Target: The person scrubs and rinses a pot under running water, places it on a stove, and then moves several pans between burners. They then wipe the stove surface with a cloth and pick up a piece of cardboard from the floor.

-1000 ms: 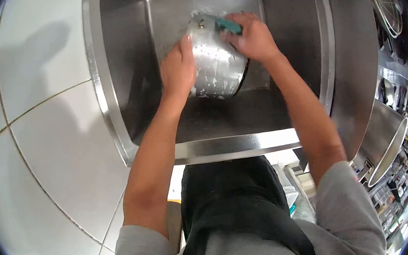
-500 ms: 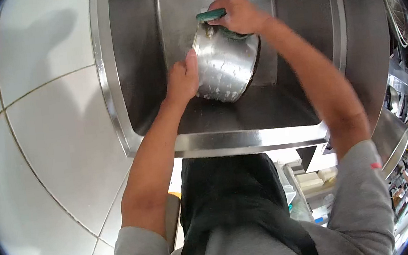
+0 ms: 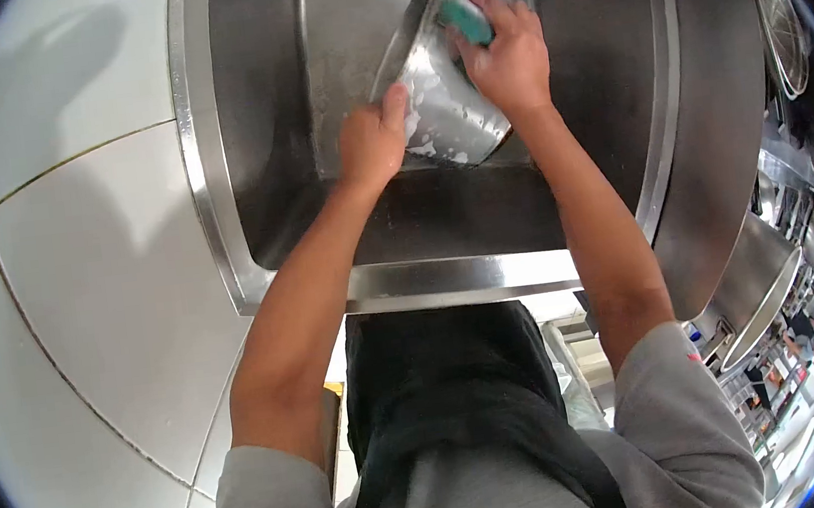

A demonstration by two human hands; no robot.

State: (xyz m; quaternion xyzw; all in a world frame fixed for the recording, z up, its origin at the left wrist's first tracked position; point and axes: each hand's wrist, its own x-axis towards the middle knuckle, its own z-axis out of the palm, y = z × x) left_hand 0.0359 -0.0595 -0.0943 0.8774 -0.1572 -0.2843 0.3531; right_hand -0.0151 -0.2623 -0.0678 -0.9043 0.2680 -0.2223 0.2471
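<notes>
A shiny metal pot (image 3: 450, 104), spotted with soap suds, is tilted on its side inside the steel sink (image 3: 410, 281). My left hand (image 3: 376, 142) grips the pot's rim at the near left, thumb on the outer wall and the other fingers out of sight. Pinched in my right hand (image 3: 510, 57) is a green scouring sponge (image 3: 467, 20), pressed against the pot's outer side near its far end. The sponge is slightly blurred. Part of the pot's dark opening shows on its left; its far wall is partly covered by my right hand.
White tiles (image 3: 95, 249) run along the sink's left. Right of the sink is a steel ledge (image 3: 713, 119), with a wire strainer (image 3: 784, 35) and a large metal pan (image 3: 762, 284) beyond it. A distant person (image 3: 804, 334) appears at the far right.
My right hand with the sponge has moved right and toward me along the pot's side. The pot has turned, showing more of its opening, and shifted slightly away from me.
</notes>
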